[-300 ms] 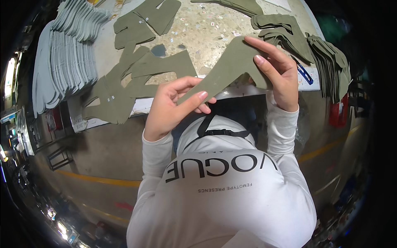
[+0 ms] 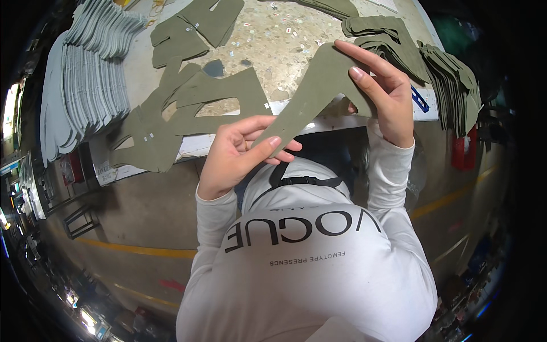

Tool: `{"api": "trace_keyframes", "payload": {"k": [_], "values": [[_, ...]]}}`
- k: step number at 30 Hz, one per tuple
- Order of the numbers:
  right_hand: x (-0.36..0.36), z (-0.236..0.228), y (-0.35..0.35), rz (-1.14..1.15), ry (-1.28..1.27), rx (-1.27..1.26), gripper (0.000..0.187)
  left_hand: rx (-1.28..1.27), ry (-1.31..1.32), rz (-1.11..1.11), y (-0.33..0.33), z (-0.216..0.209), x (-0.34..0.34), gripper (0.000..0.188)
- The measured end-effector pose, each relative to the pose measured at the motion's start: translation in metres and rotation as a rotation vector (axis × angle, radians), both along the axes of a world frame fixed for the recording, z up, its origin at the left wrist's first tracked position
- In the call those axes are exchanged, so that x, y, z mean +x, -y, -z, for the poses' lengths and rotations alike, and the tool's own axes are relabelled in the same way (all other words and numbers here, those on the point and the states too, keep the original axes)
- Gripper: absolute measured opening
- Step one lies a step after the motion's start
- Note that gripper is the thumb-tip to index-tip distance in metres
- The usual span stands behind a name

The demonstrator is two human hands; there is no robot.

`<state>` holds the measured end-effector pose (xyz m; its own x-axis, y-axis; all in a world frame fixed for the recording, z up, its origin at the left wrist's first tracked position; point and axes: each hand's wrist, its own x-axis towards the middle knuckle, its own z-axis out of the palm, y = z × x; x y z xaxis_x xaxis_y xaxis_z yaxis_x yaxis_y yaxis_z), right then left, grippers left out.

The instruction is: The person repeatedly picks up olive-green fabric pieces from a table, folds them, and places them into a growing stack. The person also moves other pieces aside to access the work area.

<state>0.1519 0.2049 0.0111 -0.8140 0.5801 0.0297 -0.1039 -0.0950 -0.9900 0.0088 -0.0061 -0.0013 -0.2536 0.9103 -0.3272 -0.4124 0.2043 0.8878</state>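
Between my hands, above the table's near edge, is an olive-green cut piece (image 2: 310, 94), flat and bent like a curved V. My left hand (image 2: 236, 149) pinches its narrow lower end, thumb on top and fingers beneath. At the other end, my right hand (image 2: 386, 97) grips the wide part, with the index finger stretched along the top corner and the thumb on the face. More olive cut pieces (image 2: 213, 94) lie loosely overlapping on the table left of my hands, some bearing small white stickers.
Tall stacks of grey-blue cut pieces (image 2: 94, 85) stand at the left. Olive stacks (image 2: 450, 85) hang over the table's right edge, near a blue tool (image 2: 420, 100). Small stickers and scraps litter the table (image 2: 268, 43). A red bin (image 2: 464, 149) is below at right.
The held piece has tilted a little more steeply, its narrow end shifting slightly right and down with my left hand. My right hand keeps its grip.
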Motion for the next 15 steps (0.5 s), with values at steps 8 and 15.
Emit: {"api": "trace_keyframes", "payload": {"k": [8, 15], "values": [[-0.0014, 0.0017, -0.0010, 0.017, 0.011, 0.018, 0.030, -0.011, -0.013, 0.020, 0.0061, 0.0022, -0.0023, 0.032], [-0.0001, 0.0018, -0.0027, -0.002, 0.010, -0.001, 0.030, -0.026, 0.005, 0.017, 0.0074, 0.0025, -0.0023, 0.032]]}}
